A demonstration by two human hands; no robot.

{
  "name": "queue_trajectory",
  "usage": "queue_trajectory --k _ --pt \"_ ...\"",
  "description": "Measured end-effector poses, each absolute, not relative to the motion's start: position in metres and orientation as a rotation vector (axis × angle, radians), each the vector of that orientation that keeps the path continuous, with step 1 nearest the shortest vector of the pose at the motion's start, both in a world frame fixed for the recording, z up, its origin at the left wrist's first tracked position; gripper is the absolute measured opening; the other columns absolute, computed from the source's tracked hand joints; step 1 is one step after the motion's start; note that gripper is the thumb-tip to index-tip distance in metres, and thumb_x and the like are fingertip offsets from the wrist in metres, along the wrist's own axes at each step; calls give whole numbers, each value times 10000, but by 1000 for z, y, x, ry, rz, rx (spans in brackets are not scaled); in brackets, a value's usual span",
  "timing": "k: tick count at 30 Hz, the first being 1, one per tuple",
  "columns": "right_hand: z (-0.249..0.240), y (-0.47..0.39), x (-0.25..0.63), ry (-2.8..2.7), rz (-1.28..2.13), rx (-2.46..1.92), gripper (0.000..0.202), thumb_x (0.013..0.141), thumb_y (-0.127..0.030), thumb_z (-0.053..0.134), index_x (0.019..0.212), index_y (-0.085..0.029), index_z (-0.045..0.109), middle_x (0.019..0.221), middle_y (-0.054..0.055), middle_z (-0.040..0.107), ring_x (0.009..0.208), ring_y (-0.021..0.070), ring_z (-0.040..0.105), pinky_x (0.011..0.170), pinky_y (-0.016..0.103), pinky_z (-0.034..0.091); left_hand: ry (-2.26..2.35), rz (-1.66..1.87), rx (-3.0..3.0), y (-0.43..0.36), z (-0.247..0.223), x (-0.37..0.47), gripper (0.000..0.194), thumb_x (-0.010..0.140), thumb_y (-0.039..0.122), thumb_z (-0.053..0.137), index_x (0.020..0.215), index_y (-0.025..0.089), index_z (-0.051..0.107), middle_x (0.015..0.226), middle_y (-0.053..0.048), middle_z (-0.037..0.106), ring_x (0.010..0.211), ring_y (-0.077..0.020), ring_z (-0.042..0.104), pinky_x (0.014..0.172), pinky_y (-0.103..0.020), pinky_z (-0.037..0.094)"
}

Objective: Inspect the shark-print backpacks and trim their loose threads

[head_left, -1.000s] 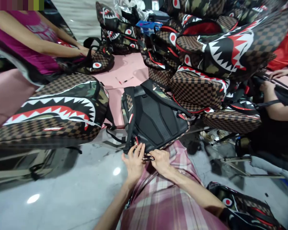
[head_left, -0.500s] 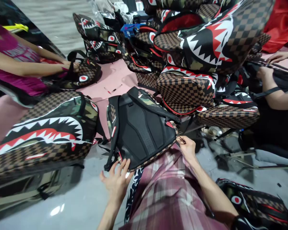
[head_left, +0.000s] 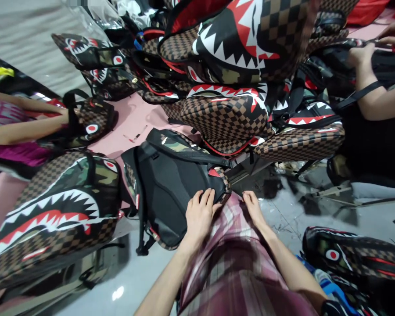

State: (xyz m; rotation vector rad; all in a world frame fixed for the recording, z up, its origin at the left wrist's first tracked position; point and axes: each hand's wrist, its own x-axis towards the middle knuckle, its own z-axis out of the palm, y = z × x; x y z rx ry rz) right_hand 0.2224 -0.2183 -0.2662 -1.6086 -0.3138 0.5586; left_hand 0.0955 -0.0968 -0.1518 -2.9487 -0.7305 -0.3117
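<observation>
A backpack (head_left: 166, 188) lies with its black padded back panel and shoulder straps facing up, its lower edge against my lap. My left hand (head_left: 200, 215) rests on the panel near that edge, fingers stretched out and pressing on it. Just right of the backpack's corner, my right hand (head_left: 253, 208) is closed in a pinch, apart from the bag. Whatever is between its fingertips is too small to make out. Beside it on the left lies another backpack (head_left: 59, 210) with a shark-mouth print and brown checks.
A pile of checked shark-print backpacks (head_left: 230, 118) rises behind on the pink table (head_left: 131, 109). Small pen-like items (head_left: 134, 135) lie there. At left a co-worker's arms (head_left: 26, 127) hold a bag; another person's arm (head_left: 375, 87) is at right. One backpack (head_left: 355, 254) sits low at right.
My left hand has moved right from the backpack's lower left corner onto its panel near the right corner. My right hand has come away from the bag's edge. The view has shifted.
</observation>
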Motion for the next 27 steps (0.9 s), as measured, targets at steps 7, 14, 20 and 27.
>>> queue_trajectory --k 7,14,20,27 --pt "-231 -207 240 -420 534 -1468 203 720 -324 609 869 -189 643 821 18 618 743 163 559 699 294 446 -581 -629 -2901 -70 -122 75 199 856 223 503 957 163 664 918 -50 708 894 -201 629 756 -297 499" --pt "-142 -163 246 -921 242 -1219 126 780 -218 623 879 -254 692 874 21 605 840 162 560 767 312 441 -1199 -1039 -2914 -35 -29 36 247 845 314 485 896 170 680 891 -39 710 815 -161 656 799 -275 515" --pt "-93 -113 225 -1226 132 -1067 157 792 -215 627 931 -258 686 870 30 606 833 169 561 759 340 445 -1477 -1267 -2868 -21 -2 7 268 804 334 505 861 154 695 868 -41 718 806 -163 657 784 -261 523" --pt "-71 -86 204 -1379 17 -1029 169 797 -202 621 947 -255 680 838 32 611 795 175 559 725 354 424 -1491 -1416 -2855 -15 -3 -13 236 796 290 516 856 159 704 889 -43 719 826 -170 662 802 -275 527"
